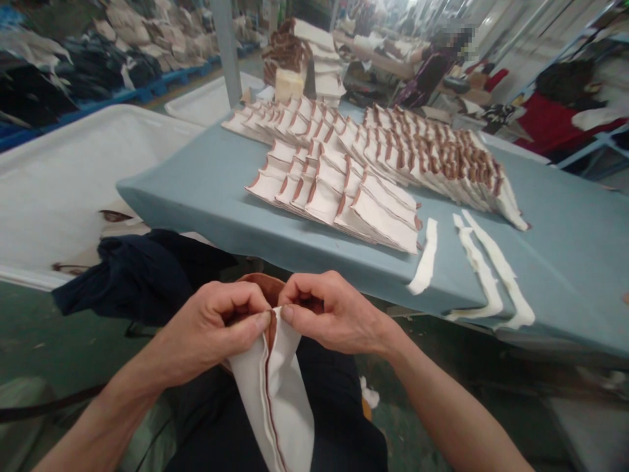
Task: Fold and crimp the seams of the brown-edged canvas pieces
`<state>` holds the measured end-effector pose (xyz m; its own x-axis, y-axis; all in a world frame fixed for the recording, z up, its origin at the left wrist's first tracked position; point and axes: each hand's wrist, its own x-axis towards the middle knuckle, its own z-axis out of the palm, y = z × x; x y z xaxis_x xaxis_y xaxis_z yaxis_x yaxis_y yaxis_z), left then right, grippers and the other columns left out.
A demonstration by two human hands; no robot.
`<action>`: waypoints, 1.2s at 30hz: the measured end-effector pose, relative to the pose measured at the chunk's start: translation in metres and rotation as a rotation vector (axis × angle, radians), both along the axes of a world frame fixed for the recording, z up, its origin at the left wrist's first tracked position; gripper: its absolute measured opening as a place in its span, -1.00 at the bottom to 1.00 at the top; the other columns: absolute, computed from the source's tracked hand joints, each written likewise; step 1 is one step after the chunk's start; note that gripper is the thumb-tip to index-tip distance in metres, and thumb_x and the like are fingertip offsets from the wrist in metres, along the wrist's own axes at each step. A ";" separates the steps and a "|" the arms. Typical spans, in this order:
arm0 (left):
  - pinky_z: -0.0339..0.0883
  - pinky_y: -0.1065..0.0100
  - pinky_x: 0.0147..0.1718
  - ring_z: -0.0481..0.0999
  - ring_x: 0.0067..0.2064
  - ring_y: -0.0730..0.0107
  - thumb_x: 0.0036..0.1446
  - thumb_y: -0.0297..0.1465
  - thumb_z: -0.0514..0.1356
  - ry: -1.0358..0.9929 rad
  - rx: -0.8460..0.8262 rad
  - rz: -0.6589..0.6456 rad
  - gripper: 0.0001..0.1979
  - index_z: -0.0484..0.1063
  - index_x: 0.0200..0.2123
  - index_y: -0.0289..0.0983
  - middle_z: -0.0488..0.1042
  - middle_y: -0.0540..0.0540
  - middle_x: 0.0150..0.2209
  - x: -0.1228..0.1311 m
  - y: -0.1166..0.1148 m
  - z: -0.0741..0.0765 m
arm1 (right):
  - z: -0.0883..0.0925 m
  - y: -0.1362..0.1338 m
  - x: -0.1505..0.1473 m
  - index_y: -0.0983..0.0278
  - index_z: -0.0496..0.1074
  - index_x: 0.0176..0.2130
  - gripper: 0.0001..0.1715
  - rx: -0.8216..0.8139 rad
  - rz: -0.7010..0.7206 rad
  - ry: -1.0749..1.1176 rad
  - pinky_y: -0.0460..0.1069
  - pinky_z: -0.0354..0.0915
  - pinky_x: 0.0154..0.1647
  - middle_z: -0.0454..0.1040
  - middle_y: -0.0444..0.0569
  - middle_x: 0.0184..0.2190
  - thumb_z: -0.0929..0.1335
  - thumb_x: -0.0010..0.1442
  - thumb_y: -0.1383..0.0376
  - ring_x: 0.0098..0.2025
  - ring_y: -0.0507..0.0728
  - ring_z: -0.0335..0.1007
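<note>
Between my two hands hangs a white fabric piece (295,406) with a brown lining and a seam running down its middle. My left hand (221,321) pinches its top edge on one side of the seam, thumb pressed to fingers. Close beside it, my right hand (327,311) pinches the edge on the other side. The fingertips almost meet at the seam's upper end. Part of the brown side (263,283) shows behind the hands. The lower end of the piece hangs over dark clothing and runs out of view.
Ahead stands a table with a blue-grey cover (196,187). Overlapping rows of white, brown-edged pieces (329,187) lie on it. White strips (425,259) rest along its near right edge. A white bin (98,157) stands at left, with dark blue cloth (128,275) by it.
</note>
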<state>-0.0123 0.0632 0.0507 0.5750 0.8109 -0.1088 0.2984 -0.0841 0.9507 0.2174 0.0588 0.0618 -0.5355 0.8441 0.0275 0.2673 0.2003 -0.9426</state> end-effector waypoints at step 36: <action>0.46 0.47 -0.25 0.69 -0.28 0.40 0.43 -0.46 0.13 0.195 0.768 -0.064 -0.82 0.55 -0.12 -0.18 0.69 0.03 -0.25 0.005 0.000 0.003 | 0.020 0.008 -0.001 0.24 0.30 -0.52 -0.81 0.065 0.009 -0.349 -0.03 -0.08 -0.41 0.16 -0.26 -0.59 0.35 0.11 0.36 -0.49 -0.02 0.03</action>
<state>-0.0069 0.0628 0.0542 0.6515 0.6657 0.3638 0.4261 -0.7179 0.5505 0.2166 0.0664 0.0816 -0.5293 0.8419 -0.1053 0.5693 0.2603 -0.7798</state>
